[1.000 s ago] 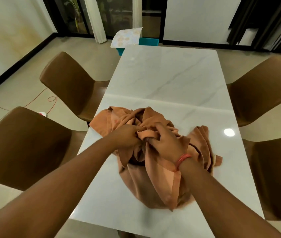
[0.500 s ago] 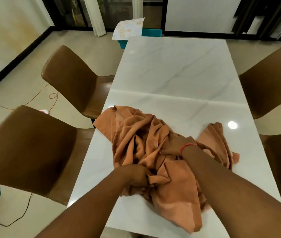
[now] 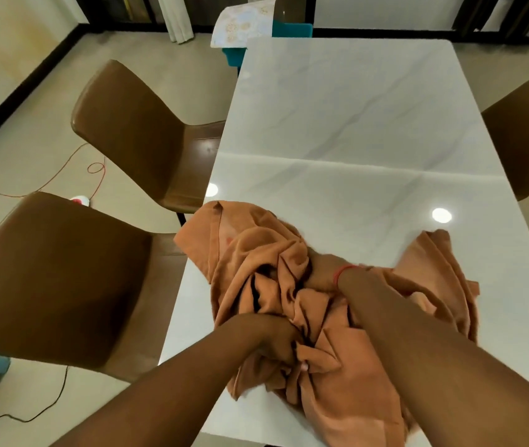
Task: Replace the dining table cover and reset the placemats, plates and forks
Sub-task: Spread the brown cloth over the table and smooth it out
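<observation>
An orange table cover [image 3: 256, 253] lies bunched in a crumpled heap on the near half of the white marble dining table [image 3: 347, 124]. My left hand [image 3: 276, 341] grips a fold of the cloth at the heap's near left side, fingers curled into it. My right hand [image 3: 321, 272], with a red band at the wrist, is pushed into the folds in the middle of the heap; its fingers are hidden by the cloth. Part of the cover hangs over the table's near edge. No placemats, plates or forks are in view.
Two brown chairs [image 3: 134, 124] [image 3: 46, 279] stand along the table's left side, and parts of two more [image 3: 527, 130] on the right. A teal bin [image 3: 289, 30] with a patterned sheet [image 3: 243, 24] sits beyond the far end. Red and black cables cross the floor at left.
My left hand has pulled back toward me along the heap's near side. My right hand has pushed deeper into the folds. The cloth has shifted slightly toward the near edge.
</observation>
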